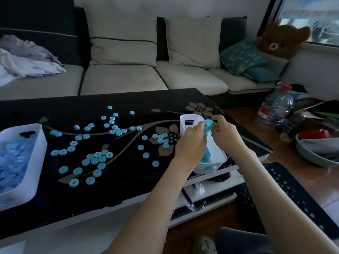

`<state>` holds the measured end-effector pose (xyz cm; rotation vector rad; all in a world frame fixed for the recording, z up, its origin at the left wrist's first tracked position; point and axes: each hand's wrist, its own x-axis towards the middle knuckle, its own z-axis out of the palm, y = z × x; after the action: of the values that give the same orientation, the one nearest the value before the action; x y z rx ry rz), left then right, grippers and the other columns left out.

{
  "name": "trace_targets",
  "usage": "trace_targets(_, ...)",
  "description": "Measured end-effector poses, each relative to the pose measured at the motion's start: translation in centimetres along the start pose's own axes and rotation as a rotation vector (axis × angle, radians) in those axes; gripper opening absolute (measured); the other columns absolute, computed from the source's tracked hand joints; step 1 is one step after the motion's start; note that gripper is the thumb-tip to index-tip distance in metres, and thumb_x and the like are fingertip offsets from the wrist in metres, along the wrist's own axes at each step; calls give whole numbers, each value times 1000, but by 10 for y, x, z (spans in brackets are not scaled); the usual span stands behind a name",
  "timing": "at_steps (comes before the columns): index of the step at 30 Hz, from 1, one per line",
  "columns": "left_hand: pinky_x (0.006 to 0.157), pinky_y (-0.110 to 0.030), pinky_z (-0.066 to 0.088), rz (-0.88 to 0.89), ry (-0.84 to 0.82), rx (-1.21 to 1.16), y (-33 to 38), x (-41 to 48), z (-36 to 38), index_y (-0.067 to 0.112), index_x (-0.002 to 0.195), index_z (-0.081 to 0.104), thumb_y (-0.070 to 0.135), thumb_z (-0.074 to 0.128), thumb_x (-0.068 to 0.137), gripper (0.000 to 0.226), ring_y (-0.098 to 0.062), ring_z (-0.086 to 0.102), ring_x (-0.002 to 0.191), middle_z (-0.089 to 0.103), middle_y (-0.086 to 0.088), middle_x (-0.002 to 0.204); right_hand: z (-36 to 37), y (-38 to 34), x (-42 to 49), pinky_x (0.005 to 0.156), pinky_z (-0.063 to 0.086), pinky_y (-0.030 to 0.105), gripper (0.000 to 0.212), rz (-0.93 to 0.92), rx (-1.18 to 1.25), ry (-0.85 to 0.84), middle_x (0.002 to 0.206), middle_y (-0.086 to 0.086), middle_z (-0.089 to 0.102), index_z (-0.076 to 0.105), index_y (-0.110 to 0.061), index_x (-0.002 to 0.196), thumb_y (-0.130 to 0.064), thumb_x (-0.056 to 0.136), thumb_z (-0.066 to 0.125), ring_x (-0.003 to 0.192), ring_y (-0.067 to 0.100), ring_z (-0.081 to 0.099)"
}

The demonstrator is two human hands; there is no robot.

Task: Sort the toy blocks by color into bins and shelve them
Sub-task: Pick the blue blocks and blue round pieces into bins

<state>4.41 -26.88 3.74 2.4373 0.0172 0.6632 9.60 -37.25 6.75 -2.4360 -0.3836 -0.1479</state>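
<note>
Several light blue ring blocks [95, 160] lie scattered over the black table [128, 189]. A small white bin [190, 123] stands at the table's right edge with blue pieces [206, 157] inside. Over that bin, my left hand [192, 143] and my right hand [224, 133] together pinch a bunch of blue blocks [208, 126]. A larger white bin [34, 162] full of paler blue pieces sits at the table's left end.
A cream sofa [146, 77] runs behind the table. Right of the table, on the floor, stand a big water bottle [275, 109], a bowl with clutter [315, 153] and a dark perforated crate [293, 195]. The table has a lower shelf [205, 195].
</note>
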Motion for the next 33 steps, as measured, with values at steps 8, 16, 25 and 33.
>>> trace_targets(8, 90, -32, 47, 10, -4, -109, -8, -9, -26, 13, 133, 48, 6, 47, 93, 41, -21, 53, 114, 57, -7, 126, 23, -31, -16, 65, 45, 26, 34, -138, -21, 146, 99, 9, 54, 39, -7, 130, -7, 96, 41, 85, 19, 54)
trace_targets(16, 95, -40, 43, -303, 77, 494, -79, -43, -84, 7, 150, 8, 21, 54, 91, 76, -31, 44, 121, 37, -19, 140, 101, -69, -65, 108, 29, 39, 68, -240, -210, -193, 150, 10, 31, 15, -11, 149, -43, 96, 42, 134, 29, 30)
trace_targets(25, 115, -56, 0, -755, -280, 542, -174, -125, -157, 22, 151, -11, 72, 18, 89, 86, -27, -12, 146, -19, -6, 158, 175, -86, -47, 117, 9, 45, 74, -234, -395, -281, 157, 13, 8, -2, -22, 152, -61, 94, 23, 145, 30, 6)
trace_targets(33, 99, -39, 28, -489, -182, 658, -192, -132, -153, 22, 143, 24, 44, 22, 101, 47, -26, 32, 120, 34, -8, 134, 192, -101, -41, 92, 38, 41, 38, -453, -494, -95, 131, 11, 44, 44, -12, 129, -33, 98, 34, 116, 30, 42)
